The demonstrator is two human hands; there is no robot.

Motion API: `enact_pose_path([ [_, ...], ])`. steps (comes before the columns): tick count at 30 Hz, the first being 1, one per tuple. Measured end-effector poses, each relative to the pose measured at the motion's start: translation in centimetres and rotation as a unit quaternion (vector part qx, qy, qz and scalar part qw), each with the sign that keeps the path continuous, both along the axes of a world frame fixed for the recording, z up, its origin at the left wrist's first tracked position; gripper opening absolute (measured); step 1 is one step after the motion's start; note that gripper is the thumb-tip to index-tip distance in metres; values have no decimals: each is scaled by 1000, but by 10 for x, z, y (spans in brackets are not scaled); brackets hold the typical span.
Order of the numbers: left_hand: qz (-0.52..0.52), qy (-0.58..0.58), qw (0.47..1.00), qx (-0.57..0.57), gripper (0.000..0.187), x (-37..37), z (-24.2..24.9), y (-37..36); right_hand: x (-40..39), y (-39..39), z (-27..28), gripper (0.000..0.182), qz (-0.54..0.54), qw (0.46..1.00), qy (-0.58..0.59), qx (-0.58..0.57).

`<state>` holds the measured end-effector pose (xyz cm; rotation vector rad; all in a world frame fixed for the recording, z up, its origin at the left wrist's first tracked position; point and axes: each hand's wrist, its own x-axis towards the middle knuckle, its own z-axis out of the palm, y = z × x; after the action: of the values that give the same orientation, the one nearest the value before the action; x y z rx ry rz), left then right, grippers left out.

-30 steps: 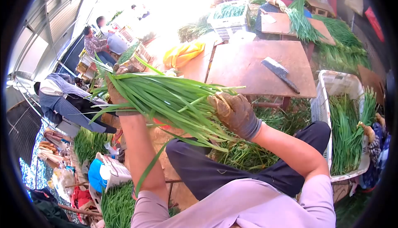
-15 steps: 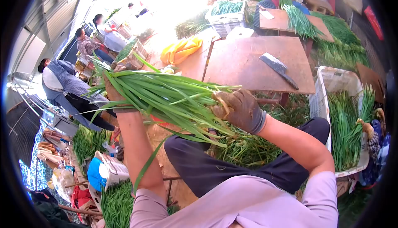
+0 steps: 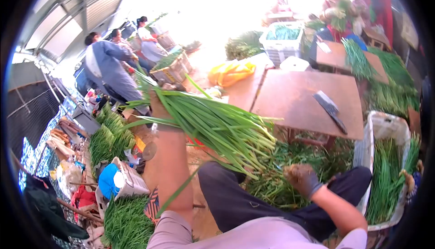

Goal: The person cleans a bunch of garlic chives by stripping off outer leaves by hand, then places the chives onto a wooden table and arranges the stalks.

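Bright shed, metal-framed roof (image 3: 68, 18) to the left. Low brown board (image 3: 294, 95) ahead, cleaver (image 3: 330, 111) lying on it. Left hand (image 3: 158, 106), gloved, arm stretched forward, clamped round a bunch of long green leaves (image 3: 213, 117), aslant near the board's left side. Right hand (image 3: 302, 179), gloved, lower, apart from the bunch; fingers curled, cannot tell whether on anything. Loose greens (image 3: 276, 192) beneath. Dark-trousered knee (image 3: 355, 178) between right hand and white crate (image 3: 364, 154).
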<state>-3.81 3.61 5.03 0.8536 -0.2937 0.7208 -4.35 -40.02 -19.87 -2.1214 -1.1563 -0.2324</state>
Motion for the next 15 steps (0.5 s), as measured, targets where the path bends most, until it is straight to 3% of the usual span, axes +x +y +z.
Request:
enact_pose_path([
  [2,-191,-51,974,-113,39,1,2,-16,-15,22,8,13,3,999,3,43],
  [3,-189,-58,974,-109,39,0,6,-26,-19,33,10,18,6,991,81,105],
  [4,-115,-28,985,-123,40,-3,7,-35,-24,40,9,23,9,973,162,163],
  [5,-41,3,990,-137,41,-5,7,-42,-27,49,2,23,11,974,160,162],
  [8,-125,-15,977,-172,42,0,6,-42,-19,78,-29,28,32,947,254,196],
  [11,-119,-10,985,-128,44,2,8,-45,-10,85,-36,30,36,976,164,141],
  [13,-97,14,989,-110,43,0,-1,-46,-12,83,-15,29,28,993,46,105],
  [15,-147,-17,982,-114,40,2,-4,-42,-12,80,15,27,14,996,-68,61],
])
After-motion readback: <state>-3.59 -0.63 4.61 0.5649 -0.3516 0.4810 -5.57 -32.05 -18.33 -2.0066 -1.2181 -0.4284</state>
